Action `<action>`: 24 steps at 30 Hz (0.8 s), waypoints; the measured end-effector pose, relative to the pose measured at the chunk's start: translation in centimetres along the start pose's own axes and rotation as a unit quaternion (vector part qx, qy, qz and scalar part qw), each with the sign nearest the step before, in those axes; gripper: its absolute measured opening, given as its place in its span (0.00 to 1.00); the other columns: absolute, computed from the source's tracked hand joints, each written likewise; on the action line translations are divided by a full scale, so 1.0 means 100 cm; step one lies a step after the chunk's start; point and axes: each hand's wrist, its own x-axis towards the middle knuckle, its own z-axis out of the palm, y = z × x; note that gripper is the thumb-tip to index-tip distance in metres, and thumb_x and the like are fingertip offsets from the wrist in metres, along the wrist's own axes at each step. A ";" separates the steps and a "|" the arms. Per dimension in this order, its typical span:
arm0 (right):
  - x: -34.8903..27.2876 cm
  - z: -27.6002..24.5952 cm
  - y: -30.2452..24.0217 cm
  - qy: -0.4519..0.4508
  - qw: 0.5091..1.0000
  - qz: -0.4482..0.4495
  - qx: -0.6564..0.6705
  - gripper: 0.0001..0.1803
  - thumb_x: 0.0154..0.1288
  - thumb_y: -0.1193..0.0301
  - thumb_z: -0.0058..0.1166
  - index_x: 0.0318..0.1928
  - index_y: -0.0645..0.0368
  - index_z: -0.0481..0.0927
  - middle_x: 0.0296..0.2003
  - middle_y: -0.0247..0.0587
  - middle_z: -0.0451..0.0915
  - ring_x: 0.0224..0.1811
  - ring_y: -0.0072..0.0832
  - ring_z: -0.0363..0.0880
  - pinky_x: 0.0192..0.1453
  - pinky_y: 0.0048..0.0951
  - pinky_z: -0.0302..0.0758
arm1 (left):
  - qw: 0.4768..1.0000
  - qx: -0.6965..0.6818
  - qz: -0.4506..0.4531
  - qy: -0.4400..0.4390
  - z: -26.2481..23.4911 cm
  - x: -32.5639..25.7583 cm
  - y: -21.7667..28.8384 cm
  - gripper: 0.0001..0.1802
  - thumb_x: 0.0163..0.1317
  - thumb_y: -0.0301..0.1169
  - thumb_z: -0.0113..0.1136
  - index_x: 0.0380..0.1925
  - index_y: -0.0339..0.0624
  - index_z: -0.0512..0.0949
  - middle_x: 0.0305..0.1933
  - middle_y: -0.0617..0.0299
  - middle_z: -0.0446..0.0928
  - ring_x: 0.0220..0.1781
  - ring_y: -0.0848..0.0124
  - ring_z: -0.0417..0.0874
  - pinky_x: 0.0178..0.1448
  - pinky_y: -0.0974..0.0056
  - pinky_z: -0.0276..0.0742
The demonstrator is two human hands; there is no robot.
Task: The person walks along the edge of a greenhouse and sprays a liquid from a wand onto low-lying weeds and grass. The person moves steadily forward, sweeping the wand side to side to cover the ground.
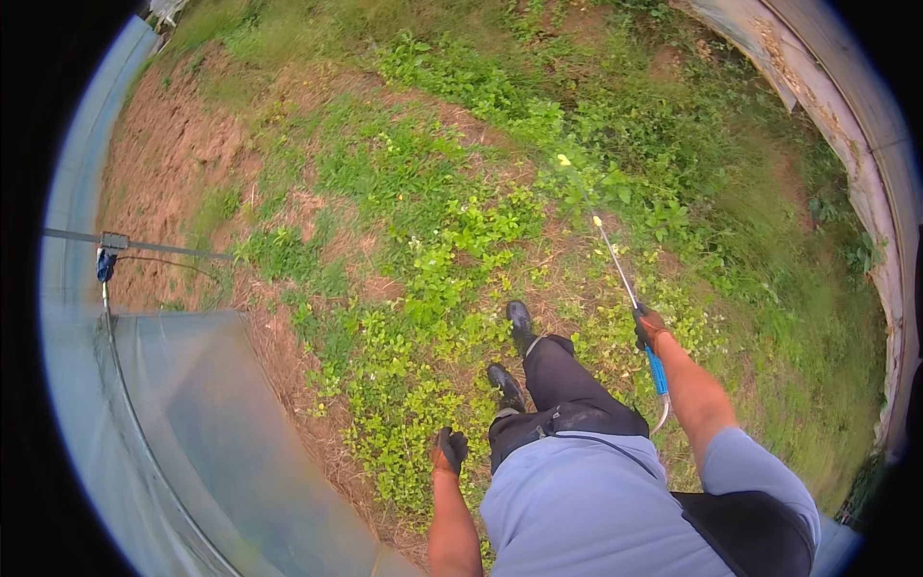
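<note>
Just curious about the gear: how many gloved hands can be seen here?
2. The left dark-gloved hand hangs empty beside the hip; the right dark-gloved hand grips the thin spray wand with a blue handle.

Soft even daylight; no hard shadows; fisheye bends edges; black corners; sharp centre.
</note>
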 end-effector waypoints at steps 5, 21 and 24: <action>0.004 0.097 -0.046 -0.091 0.952 -0.068 -0.285 0.21 0.66 0.56 0.46 0.58 0.40 0.73 0.28 0.45 0.76 0.26 0.38 0.74 0.29 0.45 0.73 | 0.998 0.055 0.011 0.011 0.049 -0.004 0.047 0.27 0.64 0.47 0.51 0.55 0.40 0.68 0.46 0.50 0.78 0.40 0.61 0.80 0.43 0.60 0.78; 0.151 0.215 -0.251 -0.085 0.897 -0.275 -0.335 0.20 0.66 0.57 0.46 0.57 0.41 0.75 0.25 0.45 0.78 0.23 0.33 0.76 0.26 0.40 0.73 | 0.989 -0.053 0.059 0.123 0.083 0.001 0.132 0.27 0.64 0.49 0.52 0.54 0.40 0.69 0.43 0.51 0.78 0.36 0.65 0.80 0.38 0.62 0.78; 0.129 0.234 -0.268 -0.110 0.889 -0.267 -0.354 0.20 0.67 0.58 0.46 0.59 0.41 0.73 0.27 0.47 0.77 0.23 0.34 0.75 0.26 0.39 0.73 | 0.988 -0.052 0.048 0.137 0.089 -0.002 0.129 0.28 0.64 0.49 0.51 0.56 0.41 0.68 0.45 0.51 0.78 0.41 0.63 0.80 0.43 0.61 0.79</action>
